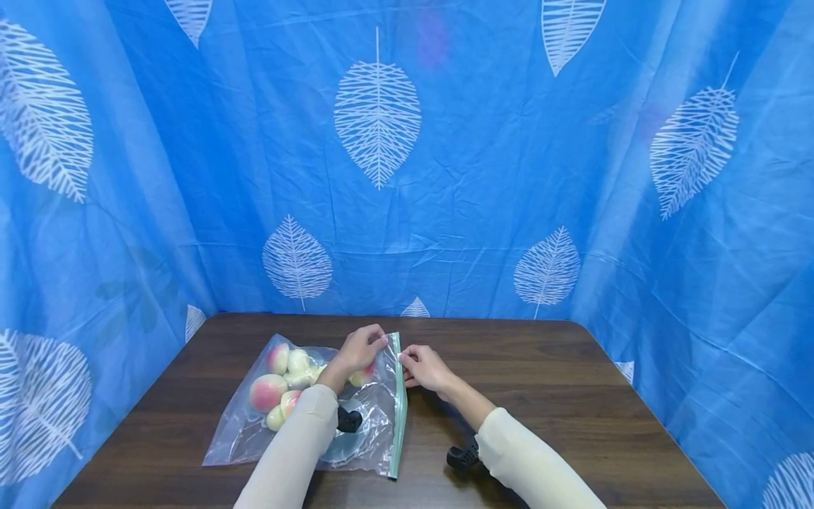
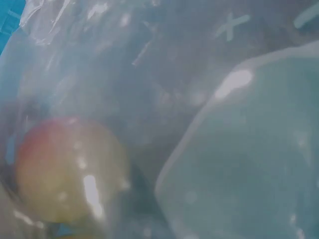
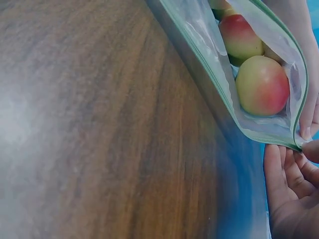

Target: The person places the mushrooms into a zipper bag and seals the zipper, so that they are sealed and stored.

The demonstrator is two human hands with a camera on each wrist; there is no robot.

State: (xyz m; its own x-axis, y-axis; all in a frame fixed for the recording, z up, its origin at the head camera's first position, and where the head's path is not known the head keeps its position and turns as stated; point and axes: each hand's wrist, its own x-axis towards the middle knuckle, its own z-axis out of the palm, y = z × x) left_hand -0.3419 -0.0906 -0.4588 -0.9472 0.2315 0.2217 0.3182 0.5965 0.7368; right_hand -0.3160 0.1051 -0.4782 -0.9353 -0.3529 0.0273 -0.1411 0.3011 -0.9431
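A clear zip bag (image 1: 375, 445) with a green seal strip (image 1: 399, 417) lies on the table, holding several red-and-yellow peach-like fruits (image 1: 268, 392). At the far end of the seal, my right hand (image 1: 427, 367) pinches the bag's corner between thumb and fingers. Just left of it, my left hand (image 1: 361, 350) grips the plastic near the same corner. The right wrist view shows the mouth gaping, with a fruit (image 3: 262, 85) inside close to the pinched corner. Through the plastic, the left wrist view shows another fruit (image 2: 70, 169) beside a pale green printed patch (image 2: 249, 154).
The dark wooden table (image 1: 540, 396) spreads out to the right of the bag. Blue curtains (image 1: 445, 177) with white leaf prints hang behind it and along both sides. Black wrist devices (image 1: 463, 456) sit below the forearms.
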